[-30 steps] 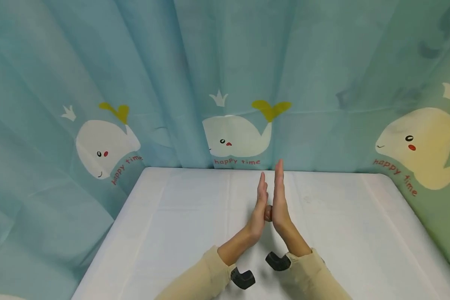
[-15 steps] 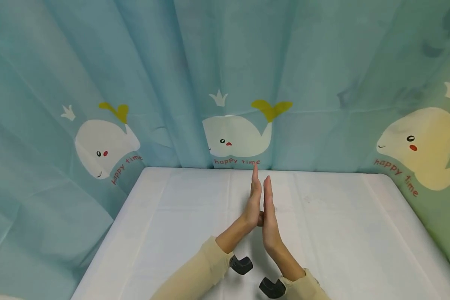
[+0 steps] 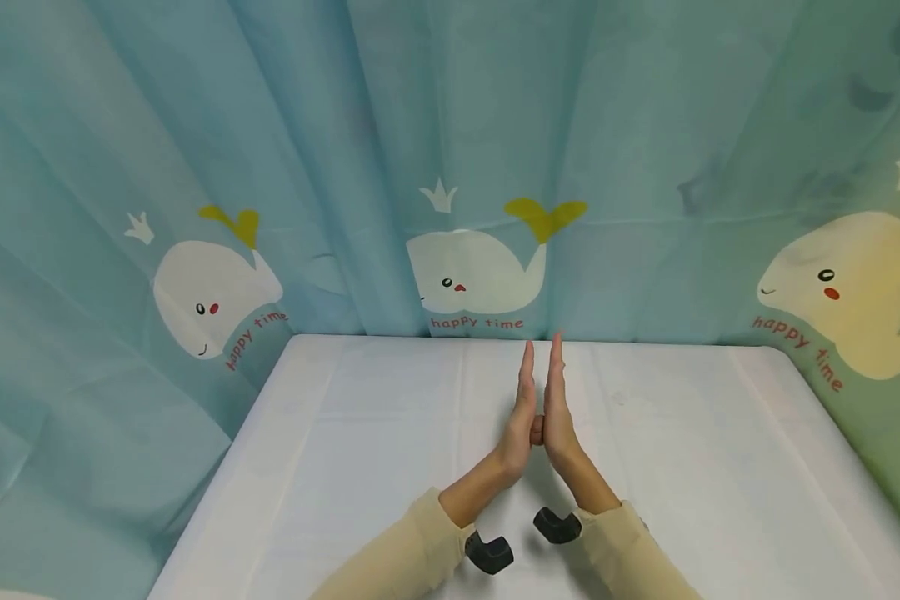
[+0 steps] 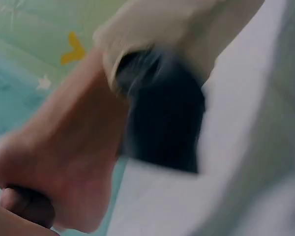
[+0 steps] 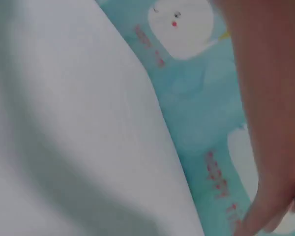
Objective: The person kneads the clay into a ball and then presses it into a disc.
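Note:
My left hand and right hand face each other palm to palm above the white table. Their fingers are straight and point away from me. Between the palms sits a small rounded brown lump, mostly covered; its kind is unclear. A dark rounded part of the lump also shows in the left wrist view, beside a fingertip. The right hand's fingertips reach slightly farther forward than the left's. In the right wrist view a blurred bare forearm runs down the right side.
Black wrist devices stick inward from both beige sleeves, close together. Behind the table's far edge hangs a blue-green curtain printed with whales.
The palms have slid against each other: the right hand led at first, then drew back while the left went forward. Now the right is forward again. The brown lump has stayed between them.

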Demonstrator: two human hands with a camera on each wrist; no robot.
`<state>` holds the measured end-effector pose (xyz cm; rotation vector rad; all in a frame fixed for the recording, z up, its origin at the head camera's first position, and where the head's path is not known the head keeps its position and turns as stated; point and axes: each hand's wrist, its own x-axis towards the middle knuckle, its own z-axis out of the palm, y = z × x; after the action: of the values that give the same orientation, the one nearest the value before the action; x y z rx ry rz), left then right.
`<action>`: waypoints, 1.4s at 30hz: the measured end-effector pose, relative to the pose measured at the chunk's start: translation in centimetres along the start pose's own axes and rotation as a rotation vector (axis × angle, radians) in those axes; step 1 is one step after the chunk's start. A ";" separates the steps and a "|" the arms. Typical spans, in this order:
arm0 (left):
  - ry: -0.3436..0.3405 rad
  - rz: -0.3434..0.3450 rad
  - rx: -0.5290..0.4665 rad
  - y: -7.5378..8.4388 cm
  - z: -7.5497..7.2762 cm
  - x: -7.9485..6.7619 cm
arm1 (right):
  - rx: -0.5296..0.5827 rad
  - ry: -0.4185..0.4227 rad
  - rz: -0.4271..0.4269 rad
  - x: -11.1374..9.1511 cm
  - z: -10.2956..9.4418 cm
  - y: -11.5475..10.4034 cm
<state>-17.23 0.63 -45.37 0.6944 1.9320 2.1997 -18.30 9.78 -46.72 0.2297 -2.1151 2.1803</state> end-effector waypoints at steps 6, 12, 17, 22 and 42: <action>0.146 0.052 0.030 -0.1 -1.3 1.7 | 0.043 -0.098 -0.054 -2.6 2.1 -0.6; 0.087 0.038 0.029 -0.3 -1.0 2.3 | 0.104 -0.063 -0.117 -3.2 2.1 -2.2; 0.011 0.014 -0.017 -0.3 0.3 1.1 | 0.110 0.007 -0.137 -1.8 0.8 -3.0; -0.027 0.021 -0.085 -0.1 1.0 -0.1 | 0.076 0.051 -0.141 0.4 -0.8 -2.3; 0.124 -0.102 -0.102 -0.7 -0.5 1.4 | 0.041 -0.035 -0.162 -2.0 1.6 -3.1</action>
<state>-18.86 0.88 -45.74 0.4441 1.8489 2.3087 -15.77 8.32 -43.95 0.4303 -1.9935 2.1429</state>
